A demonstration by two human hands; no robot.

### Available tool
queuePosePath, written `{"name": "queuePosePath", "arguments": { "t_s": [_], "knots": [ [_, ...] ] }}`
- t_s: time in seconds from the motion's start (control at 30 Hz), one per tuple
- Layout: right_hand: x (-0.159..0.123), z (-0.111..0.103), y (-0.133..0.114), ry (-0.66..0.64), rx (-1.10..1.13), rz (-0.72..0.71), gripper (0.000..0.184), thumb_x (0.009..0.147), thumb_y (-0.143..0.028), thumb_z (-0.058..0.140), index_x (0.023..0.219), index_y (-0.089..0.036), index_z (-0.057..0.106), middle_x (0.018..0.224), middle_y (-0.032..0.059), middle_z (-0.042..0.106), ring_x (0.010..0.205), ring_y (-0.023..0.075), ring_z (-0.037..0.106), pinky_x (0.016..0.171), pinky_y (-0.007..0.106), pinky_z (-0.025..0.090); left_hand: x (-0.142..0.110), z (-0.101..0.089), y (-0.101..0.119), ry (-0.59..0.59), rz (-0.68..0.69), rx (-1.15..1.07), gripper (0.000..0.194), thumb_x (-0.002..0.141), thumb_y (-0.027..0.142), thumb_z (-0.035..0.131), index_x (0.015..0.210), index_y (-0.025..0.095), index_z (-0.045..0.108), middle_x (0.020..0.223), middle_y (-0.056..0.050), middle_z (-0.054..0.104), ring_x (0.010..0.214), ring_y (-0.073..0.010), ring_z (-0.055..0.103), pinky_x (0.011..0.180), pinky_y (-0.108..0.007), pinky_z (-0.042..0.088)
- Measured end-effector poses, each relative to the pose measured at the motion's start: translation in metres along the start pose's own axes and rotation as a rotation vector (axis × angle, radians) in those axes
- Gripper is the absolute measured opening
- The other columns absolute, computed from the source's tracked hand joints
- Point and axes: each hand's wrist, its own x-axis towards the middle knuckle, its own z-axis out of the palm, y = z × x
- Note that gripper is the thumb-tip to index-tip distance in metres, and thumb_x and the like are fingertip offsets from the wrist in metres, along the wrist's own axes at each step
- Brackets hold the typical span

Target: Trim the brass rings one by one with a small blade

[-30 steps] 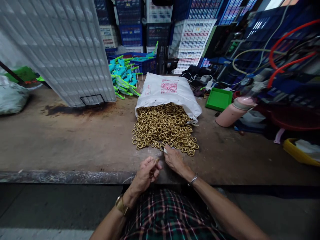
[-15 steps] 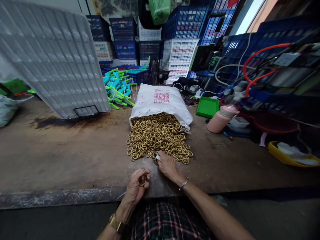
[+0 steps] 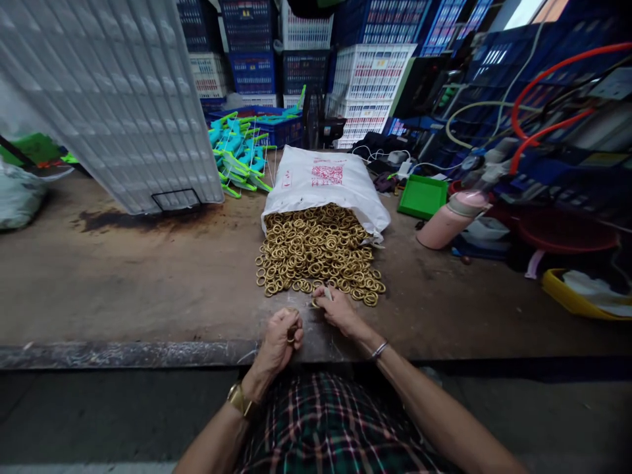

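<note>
A heap of gold rings (image 3: 316,253) spills out of a white sack (image 3: 323,181) onto the brown worktable (image 3: 123,276). My left hand (image 3: 279,339) is closed near the table's front edge, with gold rings (image 3: 291,333) held in its fingers. My right hand (image 3: 334,306) rests at the near edge of the heap, its fingers pinched on a small pale object I cannot make out, touching a ring there. A watch sits on my left wrist and a bangle on my right.
A white ribbed panel (image 3: 113,99) leans at the left. Teal and green plastic parts (image 3: 237,151) lie behind the sack. A green tray (image 3: 423,196), a pink bottle (image 3: 451,220), hoses and stacked crates (image 3: 365,72) crowd the right and back. A yellow tub (image 3: 582,296) sits far right.
The view tilted up and back down. My left hand stays closed on rings near the table edge; my right hand stays at the heap's near edge, fingers curling in.
</note>
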Motion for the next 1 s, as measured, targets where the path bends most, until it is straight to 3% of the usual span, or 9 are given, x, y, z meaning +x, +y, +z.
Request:
{"name": "queuePosePath", "arguments": {
  "t_s": [0.07, 0.17, 0.47, 0.53, 0.67, 0.73, 0.87, 1.0],
  "knots": [
    [-0.003, 0.003, 0.000, -0.066, 0.149, 0.101, 0.014, 0.069, -0.027, 0.046, 0.081, -0.021, 0.049, 0.045, -0.0127, 0.029, 0.033, 0.0046, 0.021, 0.035, 0.018, 0.017, 0.000, 0.002, 0.000, -0.027, 0.004, 0.053, 0.037, 0.067, 0.044, 0.067, 0.065, 0.016, 0.043, 0.060, 0.005, 0.047, 0.042, -0.0033, 0.040, 0.036, -0.015, 0.028],
    [-0.007, 0.007, -0.002, -0.098, 0.274, 0.137, 0.015, 0.066, -0.028, 0.048, 0.079, -0.020, 0.049, 0.044, -0.0132, 0.030, 0.030, 0.0027, 0.018, 0.031, 0.017, 0.013, 0.001, 0.002, -0.002, -0.038, 0.015, 0.128, 0.038, 0.067, 0.049, 0.065, 0.066, 0.016, 0.044, 0.059, 0.005, 0.045, 0.043, -0.0036, 0.039, 0.037, -0.015, 0.029],
    [-0.012, 0.013, -0.011, -0.065, 0.249, 0.165, 0.012, 0.065, -0.029, 0.051, 0.070, -0.019, 0.049, 0.044, -0.0121, 0.035, 0.029, 0.0017, 0.023, 0.029, 0.016, 0.014, 0.005, 0.003, -0.006, 0.073, 0.071, 0.311, 0.040, 0.069, 0.047, 0.064, 0.093, 0.016, 0.056, 0.044, 0.009, 0.040, 0.036, -0.0048, 0.031, 0.036, -0.016, 0.024],
    [-0.014, 0.015, -0.012, -0.090, 0.313, 0.200, 0.015, 0.064, -0.031, 0.053, 0.072, -0.019, 0.049, 0.044, -0.0121, 0.037, 0.029, 0.0017, 0.024, 0.029, 0.016, 0.015, 0.004, 0.007, -0.005, 0.072, 0.130, 0.392, 0.036, 0.067, 0.043, 0.066, 0.088, 0.015, 0.060, 0.045, 0.007, 0.045, 0.039, -0.0059, 0.037, 0.040, -0.018, 0.030],
    [-0.017, 0.019, -0.013, -0.156, 0.467, 0.256, 0.023, 0.062, -0.038, 0.058, 0.069, -0.019, 0.046, 0.045, -0.0122, 0.038, 0.029, 0.0013, 0.023, 0.030, 0.016, 0.016, 0.004, 0.012, -0.004, 0.056, 0.303, 0.472, 0.025, 0.064, 0.037, 0.069, 0.076, 0.015, 0.063, 0.070, -0.003, 0.063, 0.064, -0.0120, 0.054, 0.060, -0.022, 0.042],
    [-0.019, 0.021, -0.013, -0.169, 0.504, 0.243, 0.029, 0.062, -0.043, 0.060, 0.066, -0.019, 0.044, 0.045, -0.0115, 0.039, 0.030, 0.0010, 0.024, 0.031, 0.016, 0.017, 0.005, 0.010, -0.005, 0.040, 0.273, 0.440, 0.025, 0.067, 0.039, 0.066, 0.073, 0.015, 0.060, 0.065, -0.001, 0.060, 0.058, -0.0098, 0.051, 0.055, -0.020, 0.040],
    [-0.021, 0.024, -0.013, -0.158, 0.494, 0.194, 0.035, 0.063, -0.051, 0.058, 0.066, -0.019, 0.044, 0.048, -0.0096, 0.043, 0.031, 0.0008, 0.025, 0.031, 0.017, 0.017, 0.005, 0.003, -0.006, 0.004, 0.071, 0.288, 0.032, 0.072, 0.047, 0.061, 0.077, 0.016, 0.052, 0.045, 0.009, 0.038, 0.035, -0.0035, 0.027, 0.036, -0.017, 0.022],
    [-0.021, 0.025, -0.013, -0.081, 0.359, 0.157, 0.026, 0.065, -0.043, 0.057, 0.067, -0.019, 0.046, 0.046, -0.0101, 0.041, 0.030, 0.0022, 0.025, 0.031, 0.018, 0.016, 0.004, 0.000, -0.006, -0.048, -0.002, 0.196, 0.038, 0.069, 0.050, 0.064, 0.080, 0.017, 0.049, 0.049, 0.010, 0.037, 0.036, -0.0023, 0.027, 0.035, -0.015, 0.018]
  ]
}}
